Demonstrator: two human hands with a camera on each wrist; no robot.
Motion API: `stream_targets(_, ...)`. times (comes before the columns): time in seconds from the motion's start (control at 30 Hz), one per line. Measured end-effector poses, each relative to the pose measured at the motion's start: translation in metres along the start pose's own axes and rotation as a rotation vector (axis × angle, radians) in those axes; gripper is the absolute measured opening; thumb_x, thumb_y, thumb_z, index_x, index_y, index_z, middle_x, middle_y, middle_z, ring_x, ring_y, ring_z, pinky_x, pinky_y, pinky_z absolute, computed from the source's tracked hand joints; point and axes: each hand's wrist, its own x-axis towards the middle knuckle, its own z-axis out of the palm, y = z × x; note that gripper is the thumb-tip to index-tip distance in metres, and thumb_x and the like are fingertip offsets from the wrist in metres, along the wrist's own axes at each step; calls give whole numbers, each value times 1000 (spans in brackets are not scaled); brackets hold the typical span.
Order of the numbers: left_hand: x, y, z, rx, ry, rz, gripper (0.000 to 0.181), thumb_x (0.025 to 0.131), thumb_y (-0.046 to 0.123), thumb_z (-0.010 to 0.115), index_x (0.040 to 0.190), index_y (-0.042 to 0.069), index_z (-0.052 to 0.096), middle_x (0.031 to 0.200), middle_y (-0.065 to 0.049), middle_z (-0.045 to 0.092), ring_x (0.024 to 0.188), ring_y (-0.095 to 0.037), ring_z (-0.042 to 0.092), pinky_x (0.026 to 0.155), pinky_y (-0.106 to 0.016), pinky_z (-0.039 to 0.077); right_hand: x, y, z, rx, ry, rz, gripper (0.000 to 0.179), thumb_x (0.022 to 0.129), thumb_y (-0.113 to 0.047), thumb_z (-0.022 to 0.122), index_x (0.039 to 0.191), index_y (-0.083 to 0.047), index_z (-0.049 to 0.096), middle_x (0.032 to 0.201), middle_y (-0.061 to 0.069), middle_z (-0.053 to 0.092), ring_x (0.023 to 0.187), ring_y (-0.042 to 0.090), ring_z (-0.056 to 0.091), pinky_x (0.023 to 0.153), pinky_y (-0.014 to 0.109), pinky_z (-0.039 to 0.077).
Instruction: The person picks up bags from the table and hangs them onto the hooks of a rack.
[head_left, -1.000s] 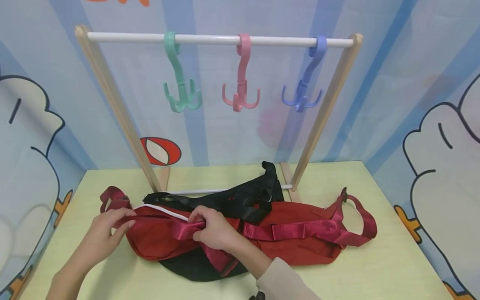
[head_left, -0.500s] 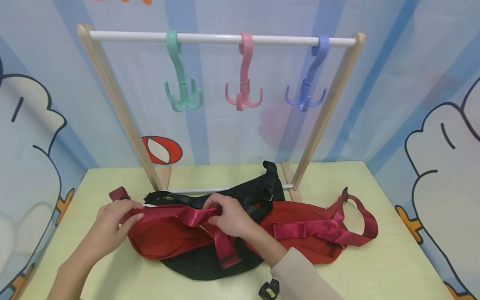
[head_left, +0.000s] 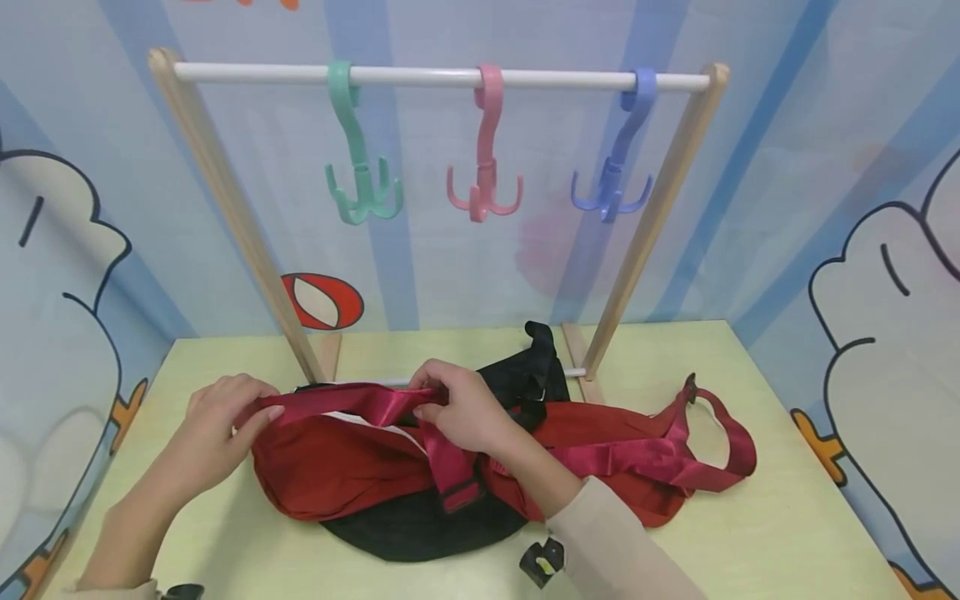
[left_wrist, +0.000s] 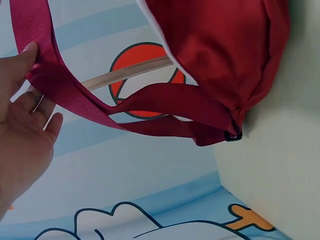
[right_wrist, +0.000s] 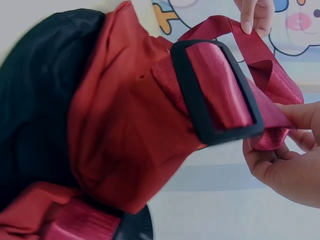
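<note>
Worktop [head_left: 787,533] pale; rack [head_left: 420,76] at twelve o'clock. Red bag [head_left: 330,471] lies between seven and eight, overlapping the black bag [head_left: 423,531]. Left hand [head_left: 225,425] and right hand [head_left: 468,408]: each grip pinched on the crimson strap [head_left: 322,402]. Judged risk: its fold [head_left: 386,407] could set a twist; overlap could snag.

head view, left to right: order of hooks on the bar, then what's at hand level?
Bar: green hook → pink hook → blue hook. Hand level: left hand → held strap → right hand → rightmost strap loop.
</note>
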Motion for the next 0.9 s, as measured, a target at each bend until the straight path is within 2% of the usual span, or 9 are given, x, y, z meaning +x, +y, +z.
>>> stream_targets(0.17, 8, 4, -9, -12, 4, 9, 17, 76, -3, 68, 91, 3, 61, 81, -6, 59, 79, -27, 51, 75, -51, 31, 4, -11, -10, -24, 5, -21, 16, 83, -1, 63, 94, -11, 59, 86, -1, 60, 77, 13, 55, 69, 27, 45)
stream_targets(0.37, 16, 9, -16, 18, 36, 28, 17, 77, -3, 67, 92, 1, 61, 76, -5, 58, 73, -23, 50, 67, -43, 36, 8, -20, -20, -21, 11, -30, 16, 83, -3, 64, 96, -11, 59, 85, -1, 60, 78, 14, 56, 66, 26, 46)
stream_targets(0.5, 20, 11, -19, 22, 53, 19, 17, 78, -2, 66, 93, 1, 60, 80, -9, 59, 75, -24, 50, 65, -41, 36, 11, -25, -25, -24, 11, -39, 16, 82, -2, 63, 95, -10, 59, 84, 0, 61, 77, 14, 57, 64, 25, 46)
stream_targets(0.7, 25, 13, -26, -27, 45, -22, 17, 81, 0, 64, 98, -1, 59, 84, -11, 57, 77, -24, 50, 55, -32, 44, 14, -31, -33, 22, -2, -41, 17, 82, -3, 64, 97, -9, 60, 85, 2, 60, 77, 16, 56, 63, 26, 47)
stream_targets(0.9, 30, 16, -31, -64, 12, -92, 19, 85, 4, 61, 102, -3, 56, 90, -14, 54, 80, -26, 49, 55, -27, 45, 16, -32, -38, 55, -1, -43, 17, 82, -3, 65, 98, -8, 61, 85, 3, 58, 77, 17, 56, 63, 27, 46)
